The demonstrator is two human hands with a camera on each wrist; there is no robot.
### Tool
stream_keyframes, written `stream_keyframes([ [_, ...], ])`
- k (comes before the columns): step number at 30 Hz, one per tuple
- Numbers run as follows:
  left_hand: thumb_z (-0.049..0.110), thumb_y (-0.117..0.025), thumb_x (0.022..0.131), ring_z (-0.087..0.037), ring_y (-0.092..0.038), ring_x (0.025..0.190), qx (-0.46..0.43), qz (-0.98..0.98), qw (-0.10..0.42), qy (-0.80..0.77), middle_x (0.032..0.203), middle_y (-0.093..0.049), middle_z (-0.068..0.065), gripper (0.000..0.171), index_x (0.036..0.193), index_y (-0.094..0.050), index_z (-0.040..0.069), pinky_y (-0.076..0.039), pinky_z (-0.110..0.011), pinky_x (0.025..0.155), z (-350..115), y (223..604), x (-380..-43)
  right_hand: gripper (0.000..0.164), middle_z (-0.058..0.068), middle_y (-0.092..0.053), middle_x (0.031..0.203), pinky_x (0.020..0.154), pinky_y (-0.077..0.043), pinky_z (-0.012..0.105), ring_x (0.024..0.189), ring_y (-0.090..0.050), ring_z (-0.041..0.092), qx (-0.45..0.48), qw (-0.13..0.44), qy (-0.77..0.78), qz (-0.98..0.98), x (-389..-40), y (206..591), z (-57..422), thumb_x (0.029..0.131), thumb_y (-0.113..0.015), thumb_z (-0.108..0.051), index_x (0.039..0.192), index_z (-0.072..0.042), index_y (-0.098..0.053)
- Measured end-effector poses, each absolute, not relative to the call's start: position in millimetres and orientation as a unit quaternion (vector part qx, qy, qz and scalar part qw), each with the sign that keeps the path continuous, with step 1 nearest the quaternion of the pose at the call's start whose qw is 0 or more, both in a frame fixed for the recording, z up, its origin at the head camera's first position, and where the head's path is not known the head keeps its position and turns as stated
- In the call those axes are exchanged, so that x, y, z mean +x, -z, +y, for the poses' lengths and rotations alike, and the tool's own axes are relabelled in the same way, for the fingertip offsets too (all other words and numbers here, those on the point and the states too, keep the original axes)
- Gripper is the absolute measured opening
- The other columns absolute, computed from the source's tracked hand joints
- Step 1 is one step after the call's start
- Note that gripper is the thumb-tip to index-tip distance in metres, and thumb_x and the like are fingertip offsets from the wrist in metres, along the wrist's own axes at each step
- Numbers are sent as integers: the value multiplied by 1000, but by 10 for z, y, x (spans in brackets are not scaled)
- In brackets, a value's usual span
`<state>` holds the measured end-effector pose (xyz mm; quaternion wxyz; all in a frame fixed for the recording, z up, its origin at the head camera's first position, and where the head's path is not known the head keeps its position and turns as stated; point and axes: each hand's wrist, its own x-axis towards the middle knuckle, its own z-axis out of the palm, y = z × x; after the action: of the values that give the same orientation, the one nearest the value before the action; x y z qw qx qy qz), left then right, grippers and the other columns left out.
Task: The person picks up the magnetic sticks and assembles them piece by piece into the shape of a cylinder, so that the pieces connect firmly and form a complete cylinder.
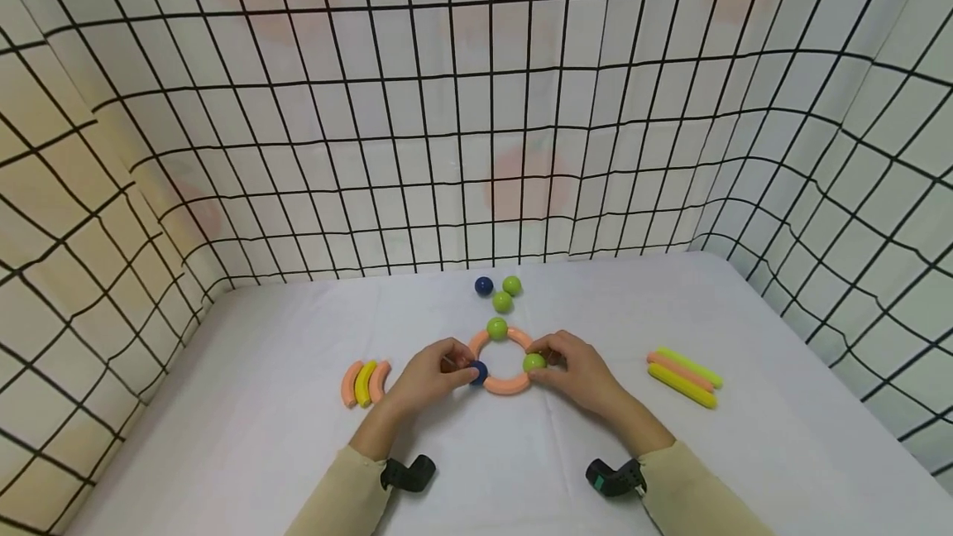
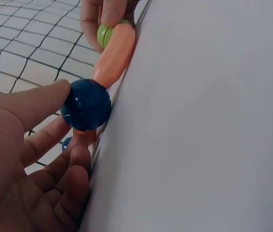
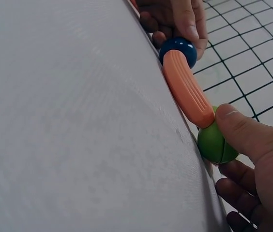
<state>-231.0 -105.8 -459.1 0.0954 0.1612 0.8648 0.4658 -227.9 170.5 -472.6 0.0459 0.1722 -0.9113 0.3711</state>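
On the white table lies a ring of curved orange sticks (image 1: 507, 385) joined by balls. At its left side my left hand (image 1: 432, 375) pinches a dark blue ball (image 2: 86, 105) between thumb and fingers. Across from it, my right hand (image 1: 577, 370) pinches a green ball (image 3: 217, 143) at the ring's right side. The near orange stick (image 3: 189, 89) runs between these two balls, touching both. Another green ball (image 1: 497, 327) sits at the ring's far side, with no hand on it. My fingers partly hide the ring's left and right joints.
Beyond the ring lie a dark blue ball (image 1: 484, 286) and two green balls (image 1: 502, 302). Curved orange and yellow sticks (image 1: 363, 384) lie at the left. Straight sticks (image 1: 682, 383) lie at the right. A cloth with a black grid (image 1: 462, 139) encloses the table's back and sides.
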Motion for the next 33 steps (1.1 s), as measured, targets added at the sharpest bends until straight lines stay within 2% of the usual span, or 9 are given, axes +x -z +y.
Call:
stream_keyframes([
  [6,32,-73,91,-13,-55,83,143,873,66,-462,92,-62,2,22,108,-65,19,-45,-24,70,-1064,4667,-2253,34,-9,-64,102,87,-49,34,97,-58,11,172,7,-354,-919,-2284,4624,1723,87,-78,-28,119,-24,-67],
  [9,33,-73,91,-12,-56,82,151,876,48,-457,93,-62,3,22,109,-66,22,-45,-23,69,-1054,4687,-2236,35,-6,-66,105,88,-49,37,99,-58,13,173,0,-348,-921,-2291,4512,1804,90,-75,-27,122,-23,-66],
  [16,34,-75,90,-10,-56,81,163,887,28,-431,95,-62,6,26,113,-67,28,-44,-24,70,-1031,4693,-2240,31,7,-69,115,92,-49,45,101,-61,20,176,48,-354,-917,-2371,4263,2139,93,-71,-22,124,-16,-66],
  [20,35,-76,88,-10,-55,80,175,894,18,-412,95,-63,5,30,115,-68,26,-44,-23,69,-1039,4717,-2244,31,6,-69,115,92,-48,42,102,-60,19,149,52,-344,-926,-2403,4182,2393,96,-68,-26,126,-17,-64],
  [27,35,-78,87,-10,-53,80,176,895,15,-410,95,-65,5,31,115,-70,26,-42,-22,68,-1050,4756,-2250,40,7,-63,117,88,-46,33,106,-54,24,89,6,-346,-934,-2410,4147,2865,99,-62,-37,133,-16,-59],
  [33,34,-78,87,-10,-54,81,174,895,14,-410,95,-65,5,30,115,-70,25,-43,-23,69,-1046,4736,-2248,41,11,-63,114,84,-45,32,104,-54,26,67,-10,-320,-945,-2437,4222,3172,99,-62,-36,131,-11,-61],
])
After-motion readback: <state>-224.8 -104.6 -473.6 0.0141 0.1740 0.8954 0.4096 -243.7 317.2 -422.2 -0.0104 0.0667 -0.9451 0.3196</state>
